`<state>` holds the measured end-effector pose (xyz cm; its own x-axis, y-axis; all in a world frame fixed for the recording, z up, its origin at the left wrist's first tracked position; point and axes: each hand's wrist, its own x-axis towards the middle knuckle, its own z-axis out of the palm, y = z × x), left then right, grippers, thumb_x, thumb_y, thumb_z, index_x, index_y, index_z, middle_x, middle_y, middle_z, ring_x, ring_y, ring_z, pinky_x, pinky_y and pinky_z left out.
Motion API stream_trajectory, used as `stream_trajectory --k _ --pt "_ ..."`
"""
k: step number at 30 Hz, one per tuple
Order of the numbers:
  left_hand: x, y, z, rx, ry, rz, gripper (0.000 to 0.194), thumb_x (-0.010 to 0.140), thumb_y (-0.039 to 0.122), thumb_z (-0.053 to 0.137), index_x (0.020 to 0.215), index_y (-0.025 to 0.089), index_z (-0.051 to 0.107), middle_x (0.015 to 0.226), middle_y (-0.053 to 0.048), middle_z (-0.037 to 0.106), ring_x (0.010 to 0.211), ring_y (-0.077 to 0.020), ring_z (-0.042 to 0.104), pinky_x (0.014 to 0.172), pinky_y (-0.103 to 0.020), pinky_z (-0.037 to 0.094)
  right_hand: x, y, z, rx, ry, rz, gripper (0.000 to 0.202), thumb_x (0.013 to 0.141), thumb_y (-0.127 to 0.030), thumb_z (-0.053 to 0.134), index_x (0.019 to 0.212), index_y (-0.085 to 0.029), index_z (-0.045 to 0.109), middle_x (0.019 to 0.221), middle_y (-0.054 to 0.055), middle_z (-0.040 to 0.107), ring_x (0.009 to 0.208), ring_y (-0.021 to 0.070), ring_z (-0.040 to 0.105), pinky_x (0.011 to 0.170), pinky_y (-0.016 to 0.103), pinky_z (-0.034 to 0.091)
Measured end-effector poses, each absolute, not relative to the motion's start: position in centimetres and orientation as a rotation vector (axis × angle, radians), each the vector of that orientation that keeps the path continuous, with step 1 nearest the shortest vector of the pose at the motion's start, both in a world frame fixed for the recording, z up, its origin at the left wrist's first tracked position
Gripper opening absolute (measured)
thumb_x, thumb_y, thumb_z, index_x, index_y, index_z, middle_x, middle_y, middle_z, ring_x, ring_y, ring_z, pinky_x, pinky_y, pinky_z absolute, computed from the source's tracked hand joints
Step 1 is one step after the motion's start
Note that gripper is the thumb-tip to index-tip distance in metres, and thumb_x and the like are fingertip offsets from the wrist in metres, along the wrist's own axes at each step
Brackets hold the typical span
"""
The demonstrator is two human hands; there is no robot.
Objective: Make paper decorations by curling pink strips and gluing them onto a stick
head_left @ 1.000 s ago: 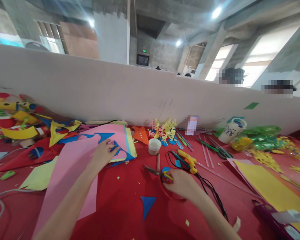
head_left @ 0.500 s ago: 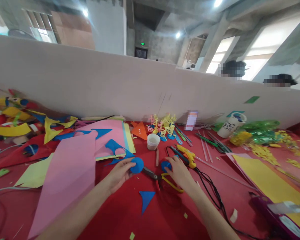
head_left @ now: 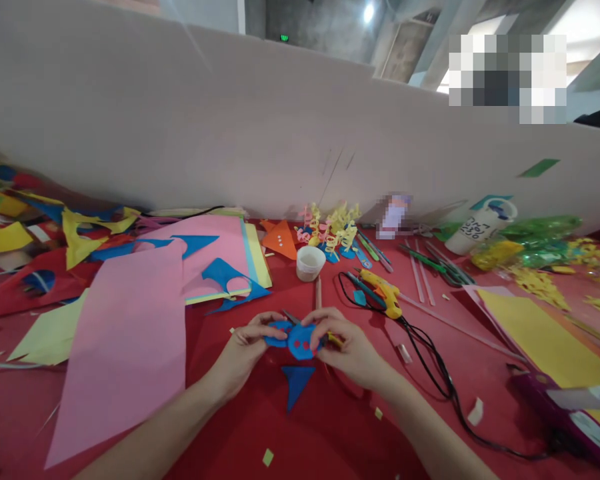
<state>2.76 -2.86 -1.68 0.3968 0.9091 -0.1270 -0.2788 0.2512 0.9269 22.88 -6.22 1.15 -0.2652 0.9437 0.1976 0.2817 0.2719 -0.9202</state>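
Note:
My left hand (head_left: 249,345) pinches a blue disc (head_left: 277,334) with red dots on it. A second blue disc (head_left: 301,343), also dotted with red, is held between the fingers and thumb of my right hand (head_left: 341,343). The discs meet or overlap slightly at their edges, above the red tabletop (head_left: 220,427). Scissors (head_left: 292,318) lie behind and beneath my hands, mostly hidden. Just in front of the discs rests a blue pointed scrap (head_left: 297,385).
Behind my hands stands a small white cup (head_left: 311,264). A yellow glue gun (head_left: 384,293) with a black cable lies to the right. Pink paper (head_left: 125,347) covers the left side. Yellow sheets (head_left: 535,347) are at the right, and a white partition (head_left: 205,133) rises behind.
Both hands have come together, bringing the two blue discs side by side. Red dots now show on the discs. The camera view has tilted down.

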Motion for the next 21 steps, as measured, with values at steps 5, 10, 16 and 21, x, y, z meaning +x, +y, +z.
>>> stream_trajectory --k 5,10,16,21 --pt "2.67 -2.93 -2.10 1.009 0.842 0.908 0.006 0.064 0.022 0.067 0.063 0.023 0.073 0.107 -0.003 0.055 0.098 -0.0219 0.054 0.078 -0.030 0.049 22.14 -6.71 0.92 -1.146 -1.903 1.051 0.010 0.069 -0.011 0.064 0.067 -0.021 0.066 0.114 0.004 0.050 0.109 0.0184 0.048 0.095 0.033 0.037" --pt "2.79 -2.95 -2.01 0.936 0.846 0.921 0.009 0.062 0.026 0.070 0.070 0.022 0.072 0.103 -0.003 0.055 0.089 -0.0187 0.056 0.075 -0.028 0.048 22.33 -6.65 0.75 -1.111 -1.926 1.211 0.013 0.067 -0.009 0.064 0.070 -0.020 0.067 0.119 0.004 0.047 0.111 0.0169 0.048 0.097 0.031 0.035" --pt "2.98 -2.88 -1.46 0.929 0.836 0.932 0.015 0.060 0.028 0.074 0.069 0.019 0.067 0.091 -0.004 0.060 0.085 -0.0195 0.056 0.074 -0.029 0.047 21.96 -6.47 0.35 -1.140 -1.806 1.178 0.011 0.067 -0.009 0.062 0.069 -0.020 0.065 0.116 0.005 0.050 0.109 0.0174 0.049 0.096 0.032 0.036" --pt "2.75 -2.82 -1.93 0.971 0.846 0.906 0.016 0.063 0.029 0.071 0.076 0.020 0.067 0.085 -0.002 0.064 0.080 -0.0173 0.058 0.076 -0.028 0.045 21.53 -6.32 0.13 -1.181 -1.558 1.214 0.006 0.070 -0.022 0.063 0.071 -0.019 0.059 0.091 0.004 0.060 0.087 0.0164 0.058 0.079 0.030 0.045"
